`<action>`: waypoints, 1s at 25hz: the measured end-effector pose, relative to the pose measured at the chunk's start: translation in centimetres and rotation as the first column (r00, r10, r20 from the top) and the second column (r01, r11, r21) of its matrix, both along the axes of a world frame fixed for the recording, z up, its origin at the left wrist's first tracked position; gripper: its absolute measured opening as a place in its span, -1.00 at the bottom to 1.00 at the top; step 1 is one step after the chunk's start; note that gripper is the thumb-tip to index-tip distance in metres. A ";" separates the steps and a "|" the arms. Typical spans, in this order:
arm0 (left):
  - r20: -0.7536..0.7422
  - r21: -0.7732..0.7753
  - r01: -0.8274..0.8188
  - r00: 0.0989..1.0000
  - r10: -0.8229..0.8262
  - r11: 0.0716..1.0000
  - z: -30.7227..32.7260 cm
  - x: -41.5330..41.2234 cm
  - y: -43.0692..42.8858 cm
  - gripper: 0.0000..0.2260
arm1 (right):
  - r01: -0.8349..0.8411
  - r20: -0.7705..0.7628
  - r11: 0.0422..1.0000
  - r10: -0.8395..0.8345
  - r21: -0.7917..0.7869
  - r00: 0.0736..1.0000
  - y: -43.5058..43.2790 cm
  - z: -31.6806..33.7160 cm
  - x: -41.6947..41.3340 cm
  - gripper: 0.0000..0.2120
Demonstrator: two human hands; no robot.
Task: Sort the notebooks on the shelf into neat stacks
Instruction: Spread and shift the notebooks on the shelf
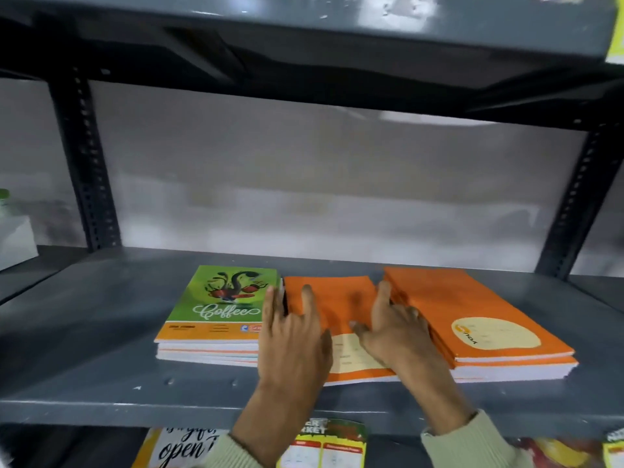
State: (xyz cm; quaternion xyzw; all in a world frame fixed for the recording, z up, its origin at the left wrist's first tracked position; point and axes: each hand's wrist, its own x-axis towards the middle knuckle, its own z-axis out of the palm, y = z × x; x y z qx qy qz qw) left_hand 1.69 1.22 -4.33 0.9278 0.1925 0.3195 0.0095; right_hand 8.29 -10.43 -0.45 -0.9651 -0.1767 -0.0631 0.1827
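Here, on the grey metal shelf [101, 332], both hands lie flat with fingers spread: the left hand [292, 336] and right hand [395, 327] press the middle orange notebook [334, 298], which sits between the green Coffee stack [219, 312] and the orange stack [479, 319]; printed covers [324, 447] lie below

The shelf [101, 336] is of grey painted metal, smooth with a dull shine, and small chips show near its front edge. The slotted uprights [86, 163] are dark metal, matt. The green Coffee notebook [219, 305] has a glossy printed paper cover; white paper page edges show below it in the stack. The orange notebooks [472, 312] have smooth paper covers with a soft sheen and a matt cream label. The wall [320, 184] behind looks pale, matt and stained. The sleeves [472, 444] are of ribbed knitted cloth, pale green.
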 end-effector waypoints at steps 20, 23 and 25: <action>0.200 -0.459 0.294 0.954 -0.224 0.838 2.1 8.9 -11.1 -0.33 | 0.171 0.090 0.983 -0.164 -0.066 0.982 -18.0 1.2 10.2 -0.46; 0.139 -0.321 0.095 0.989 -0.053 0.942 3.1 6.7 -7.6 -0.27 | -0.086 0.299 0.971 0.016 0.223 0.954 -14.0 3.7 6.3 -0.47; 0.094 -0.199 -0.018 0.995 0.038 0.980 3.0 4.5 -5.4 -0.30 | -0.319 0.281 0.880 0.225 0.351 0.933 -10.4 3.9 2.9 -0.48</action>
